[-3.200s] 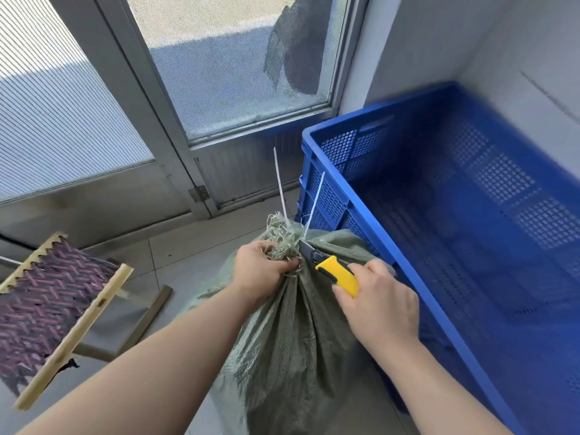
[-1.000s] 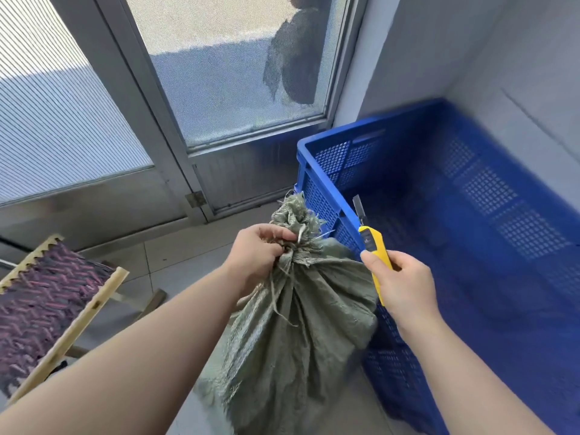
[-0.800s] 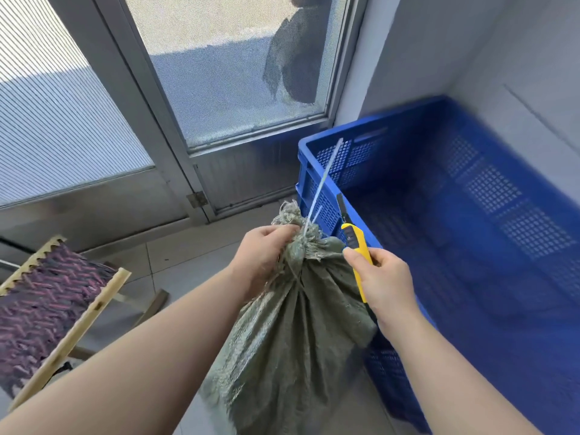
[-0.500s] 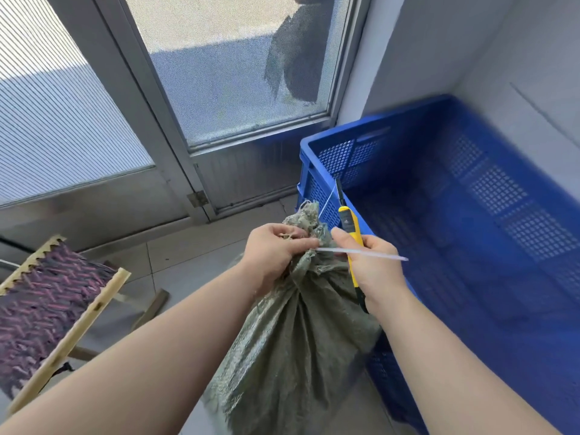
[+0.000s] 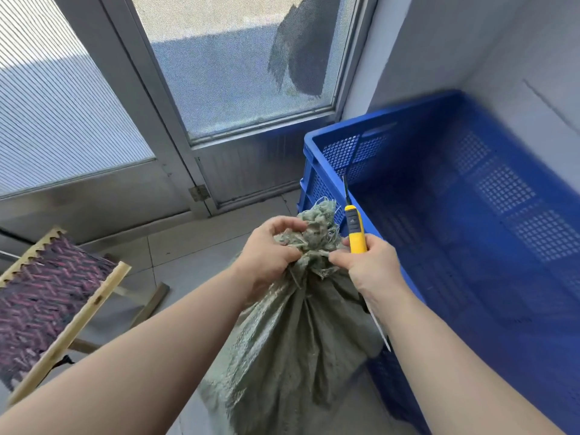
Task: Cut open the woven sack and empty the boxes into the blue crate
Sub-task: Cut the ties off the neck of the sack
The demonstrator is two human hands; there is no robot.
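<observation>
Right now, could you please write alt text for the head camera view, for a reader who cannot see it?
Two hands pull at the bunched neck of a grey-green woven sack; the left hand grips the fabric, and the right hand also holds a yellow utility knife, blade up. An empty blue crate stands right; a folding stool stands left.

My left hand (image 5: 271,251) and right hand (image 5: 365,265) crowd the bunched neck of the grey-green woven sack (image 5: 295,334), which fills the near middle of the floor. The yellow utility knife (image 5: 355,229) in my right fist points its blade up and far, just beside the near-left rim of the blue perforated plastic crate (image 5: 317,146). The crate's open inside gives free room to the right. The white wall (image 5: 518,48) closes the far right. To the left, bare grey floor tiles (image 5: 188,246) lie open, until the wooden folding stool with purple woven seat (image 5: 47,296).
</observation>
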